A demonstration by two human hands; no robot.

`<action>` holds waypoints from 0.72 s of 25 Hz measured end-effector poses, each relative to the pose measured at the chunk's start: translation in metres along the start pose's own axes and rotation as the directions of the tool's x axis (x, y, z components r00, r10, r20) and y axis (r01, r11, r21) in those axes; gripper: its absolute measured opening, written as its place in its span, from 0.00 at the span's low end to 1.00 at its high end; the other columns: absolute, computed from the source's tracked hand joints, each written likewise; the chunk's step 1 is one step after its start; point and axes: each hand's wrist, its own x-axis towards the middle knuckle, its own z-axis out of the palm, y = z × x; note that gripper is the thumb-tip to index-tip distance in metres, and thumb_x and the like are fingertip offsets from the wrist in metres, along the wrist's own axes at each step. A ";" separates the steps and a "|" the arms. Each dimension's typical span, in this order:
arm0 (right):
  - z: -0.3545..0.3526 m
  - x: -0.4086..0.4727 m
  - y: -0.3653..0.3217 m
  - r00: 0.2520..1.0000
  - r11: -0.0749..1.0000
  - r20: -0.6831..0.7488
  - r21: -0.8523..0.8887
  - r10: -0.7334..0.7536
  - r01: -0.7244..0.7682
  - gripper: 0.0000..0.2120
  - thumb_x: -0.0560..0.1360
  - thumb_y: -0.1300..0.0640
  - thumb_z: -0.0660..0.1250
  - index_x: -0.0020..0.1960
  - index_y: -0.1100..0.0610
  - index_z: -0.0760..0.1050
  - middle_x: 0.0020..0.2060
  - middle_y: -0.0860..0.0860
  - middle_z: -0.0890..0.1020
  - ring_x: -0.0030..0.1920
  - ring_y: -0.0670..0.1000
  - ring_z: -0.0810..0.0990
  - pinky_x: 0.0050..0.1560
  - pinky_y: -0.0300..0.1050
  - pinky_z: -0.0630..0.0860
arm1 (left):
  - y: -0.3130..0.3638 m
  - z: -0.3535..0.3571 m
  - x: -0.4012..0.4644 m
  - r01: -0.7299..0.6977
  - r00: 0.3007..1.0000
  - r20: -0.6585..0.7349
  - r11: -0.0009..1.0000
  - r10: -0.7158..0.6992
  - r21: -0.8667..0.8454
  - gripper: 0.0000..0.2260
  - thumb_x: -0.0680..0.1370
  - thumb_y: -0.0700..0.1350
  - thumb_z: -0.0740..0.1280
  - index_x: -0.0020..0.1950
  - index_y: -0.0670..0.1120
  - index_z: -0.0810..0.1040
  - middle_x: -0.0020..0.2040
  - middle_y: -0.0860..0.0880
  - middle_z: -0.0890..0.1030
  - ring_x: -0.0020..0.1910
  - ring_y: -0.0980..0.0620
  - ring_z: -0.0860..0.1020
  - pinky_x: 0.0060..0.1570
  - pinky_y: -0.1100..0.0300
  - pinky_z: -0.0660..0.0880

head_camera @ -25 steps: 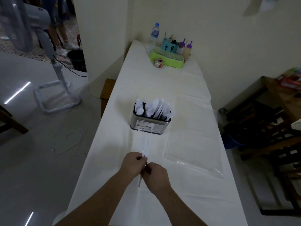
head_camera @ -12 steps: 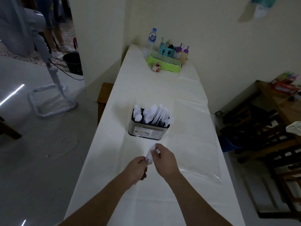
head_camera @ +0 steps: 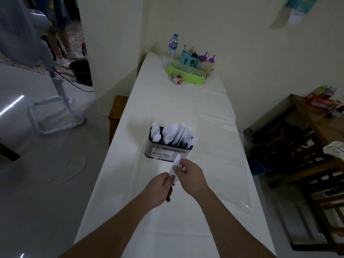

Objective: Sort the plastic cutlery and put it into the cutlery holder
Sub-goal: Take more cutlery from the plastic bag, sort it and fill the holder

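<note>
A: Cutlery holder [head_camera: 168, 151] sits mid-desk, a rounded metal tin with a paper label, stuffed with white plastic spoons and knives [head_camera: 174, 134] standing upright. You've got it just past your hands.

B: And what are you holding?

A: Your right hand [head_camera: 191, 175] pinches a thin, flat white plastic piece [head_camera: 176, 162], pointed tip angled up toward the tin. Can't tell if it's a knife or a handle. Your left hand [head_camera: 158, 189] has its fingers curled at the lower end of the same piece.

B: Anything else on the desk [head_camera: 167, 105]?

A: Smooth white cloth over it, a clear plastic sheet [head_camera: 219, 161] lying flat to the right, and a lime-green tray [head_camera: 186, 75] with a water bottle [head_camera: 172, 47] and purple-capped squeeze bottles [head_camera: 206, 62] at the far end.
</note>
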 end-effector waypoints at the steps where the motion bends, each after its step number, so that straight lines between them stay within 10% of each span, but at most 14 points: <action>1: -0.006 0.003 -0.003 1.000 0.998 0.000 0.060 0.013 -0.013 0.04 0.77 0.55 0.65 0.48 0.46 0.75 0.39 0.43 0.78 0.39 0.44 0.76 0.39 0.33 0.69 | 0.005 -0.001 0.001 -0.002 1.000 -0.006 1.000 0.002 -0.028 0.17 0.84 0.52 0.54 0.45 0.43 0.74 0.32 0.47 0.75 0.26 0.52 0.74 0.26 0.63 0.69; 5: -0.023 0.013 -0.009 1.000 0.990 0.000 0.142 -0.023 0.023 0.23 0.75 0.57 0.68 0.68 0.46 0.68 0.45 0.46 0.79 0.43 0.47 0.76 0.47 0.41 0.73 | 0.023 -0.007 0.012 -0.025 0.999 -0.046 1.000 0.025 -0.014 0.19 0.84 0.55 0.54 0.43 0.44 0.74 0.31 0.47 0.74 0.21 0.57 0.68 0.23 0.63 0.67; 9: -0.034 0.019 -0.011 0.998 0.999 -0.066 0.021 -0.025 0.026 0.04 0.75 0.56 0.67 0.50 0.53 0.76 0.40 0.51 0.81 0.35 0.52 0.80 0.40 0.50 0.80 | 0.026 -0.009 0.020 -0.104 0.995 -0.011 0.995 0.104 0.007 0.09 0.80 0.55 0.62 0.49 0.52 0.76 0.36 0.54 0.78 0.29 0.59 0.74 0.32 0.61 0.70; 13: -0.046 0.018 -0.016 0.997 0.987 -0.064 0.158 0.051 -0.040 0.11 0.75 0.57 0.70 0.56 0.52 0.74 0.46 0.54 0.81 0.31 0.51 0.82 0.27 0.39 0.75 | 0.018 -0.009 0.028 -0.206 0.979 0.040 0.950 0.202 0.236 0.13 0.81 0.53 0.61 0.63 0.48 0.73 0.52 0.49 0.82 0.47 0.50 0.80 0.47 0.53 0.77; 18: -0.053 0.024 -0.021 0.999 0.995 -0.026 0.101 0.023 -0.020 0.03 0.75 0.62 0.67 0.47 0.56 0.78 0.43 0.56 0.83 0.32 0.50 0.84 0.35 0.42 0.82 | 0.015 -0.008 0.034 -0.280 0.958 0.076 0.859 0.275 0.428 0.15 0.82 0.55 0.56 0.57 0.43 0.69 0.47 0.44 0.82 0.42 0.44 0.79 0.42 0.49 0.76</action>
